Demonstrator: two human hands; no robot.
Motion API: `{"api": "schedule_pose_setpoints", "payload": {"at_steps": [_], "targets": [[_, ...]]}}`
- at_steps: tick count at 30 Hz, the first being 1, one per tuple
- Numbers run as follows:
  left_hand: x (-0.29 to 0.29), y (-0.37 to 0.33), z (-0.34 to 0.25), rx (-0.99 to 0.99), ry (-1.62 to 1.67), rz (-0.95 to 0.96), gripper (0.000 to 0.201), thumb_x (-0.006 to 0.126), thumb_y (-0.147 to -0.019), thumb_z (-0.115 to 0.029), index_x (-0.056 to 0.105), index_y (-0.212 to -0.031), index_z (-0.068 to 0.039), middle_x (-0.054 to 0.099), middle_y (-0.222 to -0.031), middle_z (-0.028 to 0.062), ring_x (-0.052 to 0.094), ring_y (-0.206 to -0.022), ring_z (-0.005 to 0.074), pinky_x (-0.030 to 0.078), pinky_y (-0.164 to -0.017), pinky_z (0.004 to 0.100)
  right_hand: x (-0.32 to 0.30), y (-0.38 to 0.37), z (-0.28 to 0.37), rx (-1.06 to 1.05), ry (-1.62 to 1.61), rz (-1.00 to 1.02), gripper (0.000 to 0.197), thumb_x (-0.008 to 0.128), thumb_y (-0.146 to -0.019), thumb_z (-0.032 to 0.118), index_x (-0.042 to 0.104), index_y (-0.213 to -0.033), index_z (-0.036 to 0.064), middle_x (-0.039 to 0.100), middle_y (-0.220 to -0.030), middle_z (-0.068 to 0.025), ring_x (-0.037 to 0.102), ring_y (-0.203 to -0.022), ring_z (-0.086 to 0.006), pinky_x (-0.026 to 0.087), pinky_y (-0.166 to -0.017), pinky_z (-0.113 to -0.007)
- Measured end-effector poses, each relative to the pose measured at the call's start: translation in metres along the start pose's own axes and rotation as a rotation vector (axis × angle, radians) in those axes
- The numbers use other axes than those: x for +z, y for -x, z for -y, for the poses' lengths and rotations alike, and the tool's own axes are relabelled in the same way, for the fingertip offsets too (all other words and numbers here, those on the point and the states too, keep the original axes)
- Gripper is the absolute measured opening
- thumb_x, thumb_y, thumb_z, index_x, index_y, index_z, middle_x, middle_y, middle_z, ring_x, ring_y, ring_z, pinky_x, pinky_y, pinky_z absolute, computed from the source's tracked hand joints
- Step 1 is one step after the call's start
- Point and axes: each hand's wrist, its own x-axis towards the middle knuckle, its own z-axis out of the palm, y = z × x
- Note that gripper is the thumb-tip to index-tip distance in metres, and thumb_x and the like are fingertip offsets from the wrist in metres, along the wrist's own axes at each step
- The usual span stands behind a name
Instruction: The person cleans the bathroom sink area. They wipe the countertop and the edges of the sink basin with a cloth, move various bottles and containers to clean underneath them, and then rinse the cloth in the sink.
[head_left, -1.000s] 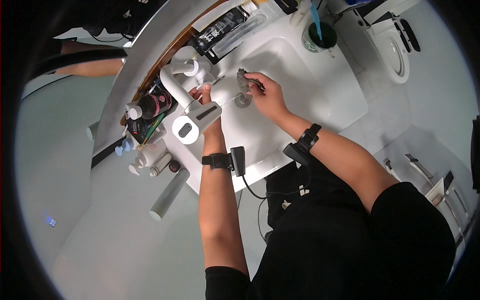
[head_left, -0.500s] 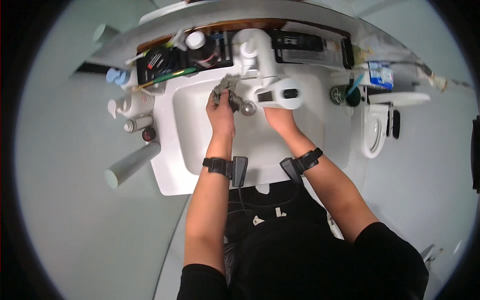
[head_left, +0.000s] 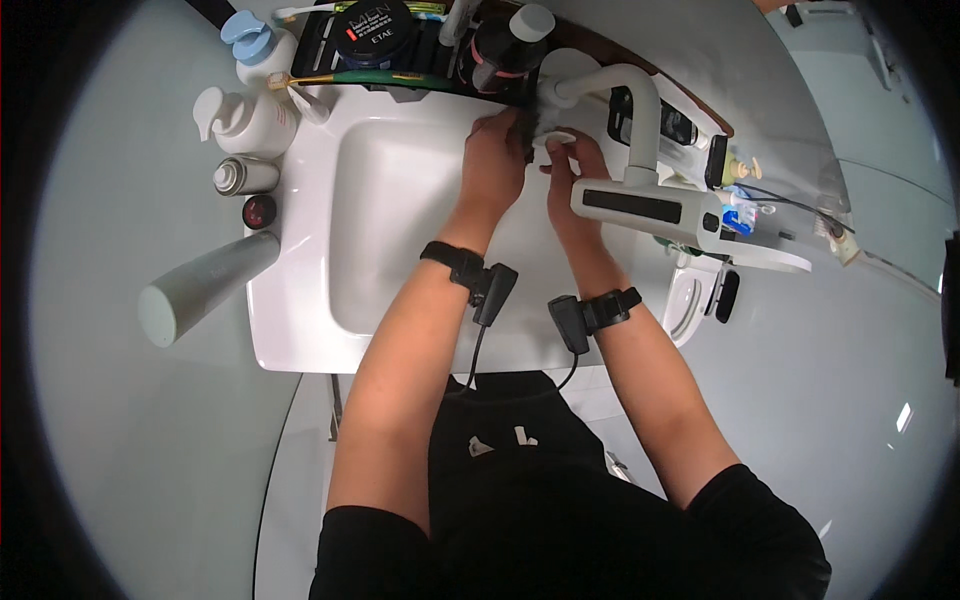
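My left hand reaches to the back rim of the white sink, its fingers closed on a dark grey cloth. The cloth presses against the base of the white faucet and is partly hidden by my hand. Beside it, my right hand has thumb and fingers closed around a white rounded piece at the faucet's base, which looks like its lever. The faucet's wide head, with a dark panel, hangs over my right wrist.
Pump bottles, a small can and a pale cylinder line the left rim. A green-handled brush, a round black jar and a dark bottle stand behind. A toilet is at right.
Both hands have moved from the basin to the faucet's base; the cloth went along with the left. The right hand has come out from under the faucet head. The view has shifted and turned.
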Motion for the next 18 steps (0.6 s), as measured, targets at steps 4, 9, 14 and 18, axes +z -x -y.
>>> {"api": "schedule_pose_setpoints", "payload": {"at_steps": [4,9,14,18], "targets": [[-0.005,0.011,-0.007,-0.114,0.166,0.006,0.04,0.06,-0.092,0.005,0.076,-0.126,-0.008,0.074,-0.107,0.0212,0.066,-0.115,0.0433,0.057,-0.095,0.0489,-0.002,0.004,-0.006,0.023,-0.039,-0.025,0.022,0.066,-0.107,0.009,0.069,-0.128,0.0035,0.071,-0.118,-0.0086,0.072,-0.1,-0.0145,0.067,-0.078,-0.031],[-0.018,-0.01,-0.001,0.272,-0.102,0.149,0.046,0.061,-0.087,0.008,0.081,-0.122,-0.015,0.073,-0.117,0.0149,0.062,-0.122,0.0395,0.057,-0.1,0.0447,0.001,0.004,0.002,0.052,-0.006,-0.011,0.021,0.065,-0.107,0.009,0.068,-0.127,0.0032,0.071,-0.118,-0.0072,0.071,-0.103,-0.014,0.067,-0.08,-0.031],[-0.015,-0.008,-0.012,0.095,-0.162,0.235,0.047,0.06,-0.088,0.008,0.078,-0.126,-0.013,0.072,-0.121,0.0166,0.067,-0.116,0.0404,0.058,-0.096,0.0459,-0.003,0.003,-0.007,0.095,-0.006,-0.023,0.021,0.065,-0.108,0.011,0.068,-0.127,0.0045,0.073,-0.115,-0.0069,0.071,-0.1,-0.0147,0.066,-0.08,-0.031],[-0.008,0.007,0.014,0.027,-0.03,-0.053,0.037,0.059,-0.091,0.006,0.074,-0.124,-0.002,0.074,-0.119,0.0214,0.068,-0.114,0.0438,0.057,-0.098,0.0476,0.004,0.004,-0.003,0.186,-0.143,-0.002,0.022,0.065,-0.109,0.014,0.068,-0.129,0.0063,0.074,-0.115,-0.0064,0.072,-0.097,-0.0149,0.064,-0.08,-0.03]]}}
